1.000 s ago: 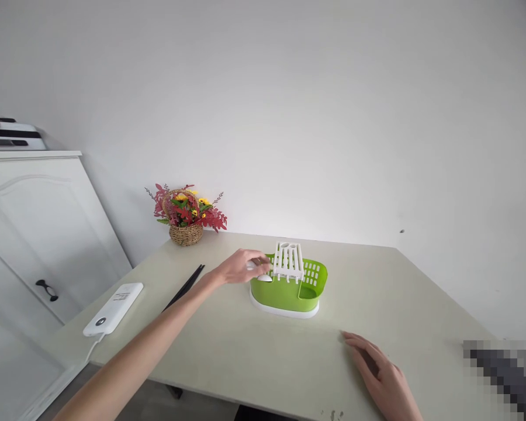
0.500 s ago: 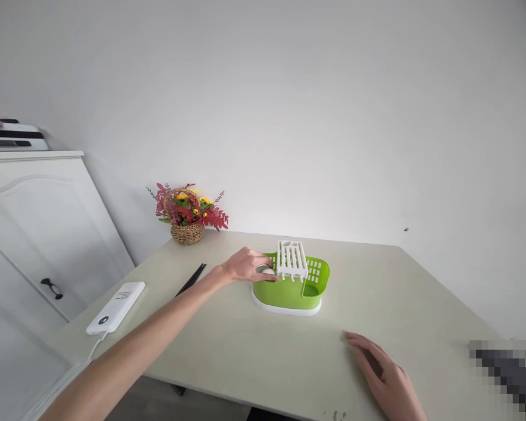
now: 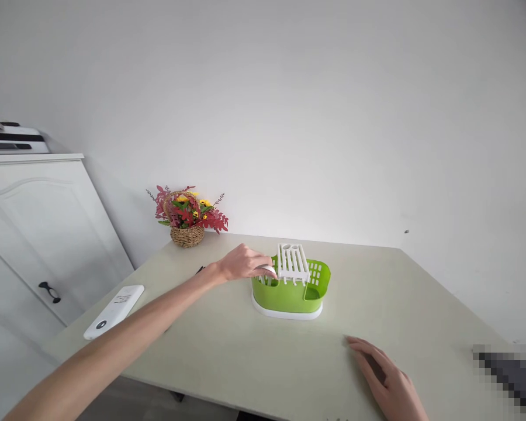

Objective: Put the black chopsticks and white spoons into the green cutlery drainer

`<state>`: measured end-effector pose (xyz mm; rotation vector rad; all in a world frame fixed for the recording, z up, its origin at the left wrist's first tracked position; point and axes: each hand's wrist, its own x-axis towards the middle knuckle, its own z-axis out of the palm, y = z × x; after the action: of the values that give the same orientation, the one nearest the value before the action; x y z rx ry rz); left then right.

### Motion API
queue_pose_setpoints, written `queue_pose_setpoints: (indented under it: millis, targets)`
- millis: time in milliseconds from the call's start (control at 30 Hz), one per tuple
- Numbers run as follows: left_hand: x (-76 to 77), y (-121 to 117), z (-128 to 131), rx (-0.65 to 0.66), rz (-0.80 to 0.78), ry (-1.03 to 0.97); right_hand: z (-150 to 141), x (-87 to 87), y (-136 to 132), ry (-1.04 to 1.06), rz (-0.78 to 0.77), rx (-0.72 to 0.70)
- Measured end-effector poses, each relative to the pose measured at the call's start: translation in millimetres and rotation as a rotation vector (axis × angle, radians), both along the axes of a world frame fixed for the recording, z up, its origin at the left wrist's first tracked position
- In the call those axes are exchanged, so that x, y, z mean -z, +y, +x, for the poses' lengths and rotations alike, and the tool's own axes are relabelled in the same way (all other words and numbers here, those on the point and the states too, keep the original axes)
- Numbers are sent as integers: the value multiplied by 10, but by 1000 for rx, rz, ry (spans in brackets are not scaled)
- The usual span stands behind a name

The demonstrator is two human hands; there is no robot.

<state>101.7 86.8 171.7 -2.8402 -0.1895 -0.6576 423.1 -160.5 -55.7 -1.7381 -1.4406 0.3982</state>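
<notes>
My left hand [image 3: 245,263] is closed around a small white rounded object [image 3: 268,269] at the left end of a green basket [image 3: 284,297]. Fingers hide most of that object, so I cannot tell its kind. The basket has lattice sides and stands upright on a white oval base [image 3: 284,314]. Across its top sits a white slotted rack [image 3: 293,262] with small hooks along the front, just right of my fingertips. My right hand [image 3: 386,377] rests open on the table, front right of the basket, holding nothing.
Black chopsticks [image 3: 200,269] lie on the table [image 3: 254,356], mostly hidden behind my left forearm. A white power bank [image 3: 116,311] is at the left edge. A wicker flower basket [image 3: 187,235] stands at the back left, near a white cabinet [image 3: 56,234]. A pixelated dark patch is at far right.
My left hand's fingers have closed further around the white object, which has risen slightly from the basket's left end. The left forearm now covers more of the chopsticks. My right hand stays put.
</notes>
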Motion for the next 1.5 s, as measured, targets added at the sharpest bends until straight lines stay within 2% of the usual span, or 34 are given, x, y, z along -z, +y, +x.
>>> queue_pose_setpoints:
  millis: [100,300,400,467,533,667,800,900,1100,1367,1500]
  targets:
    - [-127,33,-53,-60,-105,-93,-18,-29,-12,-3,19,9]
    - [-258,339,-287,-514,-319,-662,-84,-95,-38,29,26,59]
    - [-237,518,-506,-677,-549,-901,-94,-101,-46,35,11,57]
    - [-188,606,-691,-724,-750,-934,-90,-97,-52,34,0,55]
    - [-114,656,-892,-752,-908,-862,-87,-94,-59,37,-3,54]
    - [88,666,-1239,-843,-1073,-492,-89,-91,-62,39,17,52]
    - [310,642,-1401,-919,-1136,-155,-82,-80,-55,33,19,56]
    - [436,627,-1434,-919,-1134,0,-66,-59,-56,30,3,57]
    - [576,621,-1450,-928,-1076,176,-51,-28,-87,21,-38,63]
    - [693,681,-1410,-956,-1132,175,84,58,-93,-43,-70,27]
    - [735,742,-1368,-941,-1095,263,113,78,-100,-73,-49,31]
